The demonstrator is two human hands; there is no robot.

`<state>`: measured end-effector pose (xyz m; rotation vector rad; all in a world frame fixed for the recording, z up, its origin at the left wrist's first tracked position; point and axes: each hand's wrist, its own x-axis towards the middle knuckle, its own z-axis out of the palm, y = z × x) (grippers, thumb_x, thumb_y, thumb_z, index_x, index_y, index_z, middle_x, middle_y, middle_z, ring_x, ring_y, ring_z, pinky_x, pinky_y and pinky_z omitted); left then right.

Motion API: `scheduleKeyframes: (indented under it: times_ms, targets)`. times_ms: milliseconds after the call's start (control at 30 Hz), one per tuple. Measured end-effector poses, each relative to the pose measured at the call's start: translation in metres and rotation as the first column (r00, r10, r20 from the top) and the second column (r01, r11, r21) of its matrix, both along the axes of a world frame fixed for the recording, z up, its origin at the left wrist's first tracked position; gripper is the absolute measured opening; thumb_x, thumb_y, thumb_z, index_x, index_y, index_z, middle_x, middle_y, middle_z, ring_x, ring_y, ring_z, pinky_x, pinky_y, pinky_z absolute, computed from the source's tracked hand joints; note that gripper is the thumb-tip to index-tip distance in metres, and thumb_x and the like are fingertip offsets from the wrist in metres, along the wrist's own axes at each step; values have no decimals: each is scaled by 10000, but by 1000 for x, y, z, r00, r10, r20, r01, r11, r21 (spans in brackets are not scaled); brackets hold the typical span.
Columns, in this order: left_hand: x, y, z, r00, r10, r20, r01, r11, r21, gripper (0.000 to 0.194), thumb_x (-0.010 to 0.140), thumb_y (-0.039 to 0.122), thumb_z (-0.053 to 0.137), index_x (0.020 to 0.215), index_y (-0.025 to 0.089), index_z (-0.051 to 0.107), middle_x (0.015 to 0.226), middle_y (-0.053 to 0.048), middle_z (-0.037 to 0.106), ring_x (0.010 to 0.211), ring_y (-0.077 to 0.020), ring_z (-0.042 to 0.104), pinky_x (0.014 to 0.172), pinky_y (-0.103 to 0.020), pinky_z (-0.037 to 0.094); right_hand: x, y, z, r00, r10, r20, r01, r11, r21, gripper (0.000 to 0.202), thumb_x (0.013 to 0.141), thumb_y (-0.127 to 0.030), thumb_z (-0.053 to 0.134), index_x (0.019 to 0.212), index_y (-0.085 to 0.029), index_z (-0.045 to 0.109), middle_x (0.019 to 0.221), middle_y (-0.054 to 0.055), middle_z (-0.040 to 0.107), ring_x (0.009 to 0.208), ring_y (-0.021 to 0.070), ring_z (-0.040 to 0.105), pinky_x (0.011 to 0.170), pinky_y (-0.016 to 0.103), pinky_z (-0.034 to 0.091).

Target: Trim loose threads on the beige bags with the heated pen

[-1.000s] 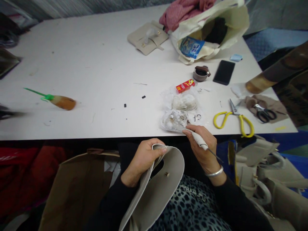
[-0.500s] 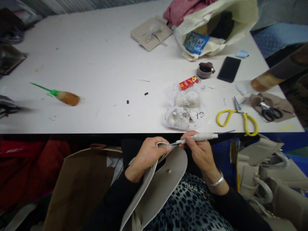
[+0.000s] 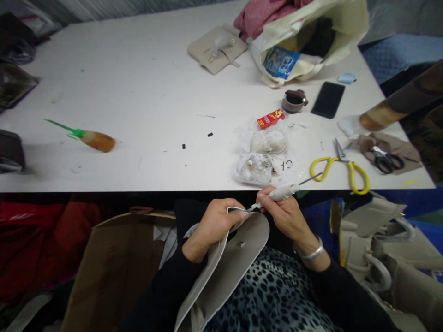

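A beige handbag [image 3: 238, 263] lies across my lap with its rounded flap standing open and a small gold clasp on it. My left hand [image 3: 218, 221] pinches the bag's upper edge between thumb and fingers. In my right hand [image 3: 282, 212] is a slim white-handled pointed tool [image 3: 285, 192], with a thin dark metal rod sticking out of its back end. The tool's front tip meets the bag edge right beside my left thumb. Whether the tip goes into the material, I cannot tell.
On the white table [image 3: 138, 92] are yellow-handled scissors [image 3: 341, 166], black-handled scissors [image 3: 388, 161], plastic-wrapped lumps [image 3: 258, 167], a red box [image 3: 270, 119], a phone [image 3: 328, 99] and a glue bottle [image 3: 95, 139]. Several beige bags [image 3: 408, 276] are piled at right; a cardboard box [image 3: 110, 267] stands left.
The tool's back end has dipped and swung toward me and left, its rod now slanting up over the table edge. My left hand keeps its pinch on the handbag.
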<state>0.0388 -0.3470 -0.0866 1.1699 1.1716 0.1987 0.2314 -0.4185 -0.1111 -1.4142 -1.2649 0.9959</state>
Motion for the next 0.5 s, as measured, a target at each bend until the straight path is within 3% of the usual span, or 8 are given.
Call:
scheduleKeyframes:
  times_ms: [167,367,433,500]
  targets:
    - [-1,0,-4,999,-28,30,28,999,18,227,663,377,801,729,162,765,604,-2,632,579,-143,498,596,-284,367,1,5,5,999,34,39,-35,999,32,331,1082,-408,563,835,-213,667,732,-14,646,684,151,613,682,290,471]
    - [-5,4,-6,998,-12,57,13,1000,-17,222,656,368,797,708,158,749,599,-4,629,573,-140,494,584,-281,350,-8,-14,-14,987,-11,-163,11,1000,-1,262,1050,-420,649,905,-223,743,819,20,714,776,189,678,716,313,542]
    - [-7,4,-7,998,7,69,-5,1000,-26,223,666,371,799,708,159,745,599,-5,629,569,-139,497,581,-280,351,-16,-21,-20,967,-99,-234,109,994,29,224,1034,-398,681,912,-229,764,852,31,737,802,201,700,741,329,572]
    - [-8,5,-8,997,32,70,-30,999,-34,234,669,379,809,706,159,739,594,-5,625,563,-137,496,575,-277,349,-22,-24,-22,915,-247,-319,283,957,69,199,1040,-371,677,920,-236,761,834,22,738,774,193,708,728,329,587]
